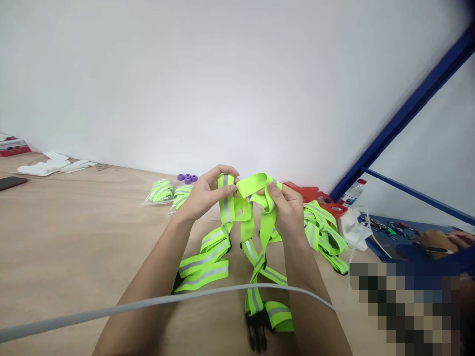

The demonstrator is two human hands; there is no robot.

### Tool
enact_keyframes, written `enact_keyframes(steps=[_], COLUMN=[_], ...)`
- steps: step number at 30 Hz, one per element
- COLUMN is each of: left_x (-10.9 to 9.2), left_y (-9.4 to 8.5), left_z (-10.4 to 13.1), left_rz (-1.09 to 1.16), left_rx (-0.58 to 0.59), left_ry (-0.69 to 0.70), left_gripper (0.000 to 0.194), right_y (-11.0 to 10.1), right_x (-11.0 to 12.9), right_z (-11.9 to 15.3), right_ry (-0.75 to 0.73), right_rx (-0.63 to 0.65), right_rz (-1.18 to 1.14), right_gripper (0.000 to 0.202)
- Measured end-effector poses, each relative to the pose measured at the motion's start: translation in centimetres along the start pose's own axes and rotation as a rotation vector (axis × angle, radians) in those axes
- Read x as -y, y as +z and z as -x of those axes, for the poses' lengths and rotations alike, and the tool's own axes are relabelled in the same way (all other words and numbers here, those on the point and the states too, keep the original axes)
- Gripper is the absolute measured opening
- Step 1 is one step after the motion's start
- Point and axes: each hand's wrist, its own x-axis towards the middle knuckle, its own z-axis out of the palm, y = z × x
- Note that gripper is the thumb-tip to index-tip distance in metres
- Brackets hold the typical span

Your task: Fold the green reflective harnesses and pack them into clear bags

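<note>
Both hands hold up a neon-yellow reflective strap [227,207] with a grey stripe, above the table. My left hand [210,190] pinches one folded length between thumb and fingers. My right hand [287,205] grips a looped part beside it, thumb on top. Lower lengths of strap hang down and spread on the tabletop between my forearms. A black side-release buckle [257,329] lies at the near end, its prongs toward me. More folded strap [204,272] rests below my left hand.
Another strap pile [324,235] lies at right, near red bags [306,192] and a white plastic object [352,227]. Bagged straps [161,192] and purple rolls [187,180] sit behind my left hand. A grey cable [148,302] crosses in front. A co-worker's hand [438,242] shows far right.
</note>
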Motion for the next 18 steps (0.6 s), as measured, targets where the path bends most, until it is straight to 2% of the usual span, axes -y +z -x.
enact_keyframes(steps=[5,9,14,18], left_x=[0.2,-0.1,-0.7,-0.4], left_y=[-0.3,-0.4,-0.1,-0.3], left_z=[0.0,0.0,0.1,0.2], left_rz=[0.072,0.186,0.355,0.272], left_rx=[-0.016,-0.082,-0.202,-0.145], left_ry=[-0.019,0.029,0.186,0.199], left_gripper=[0.026,0.024,0.027,0.034], right_y=[0.0,-0.6,-1.4,-1.6], right_x=[0.8,1.2,1.1,1.0], right_z=[0.2,0.1,0.0,-0.1], right_ry=[-0.012,0.019,0.113,0.153], right_rx=[-0.096,-0.084,0.057,0.190], right_rz=[-0.061,-0.144,-0.165,-0.207], right_gripper=[0.035,0.036,0.032,0.029])
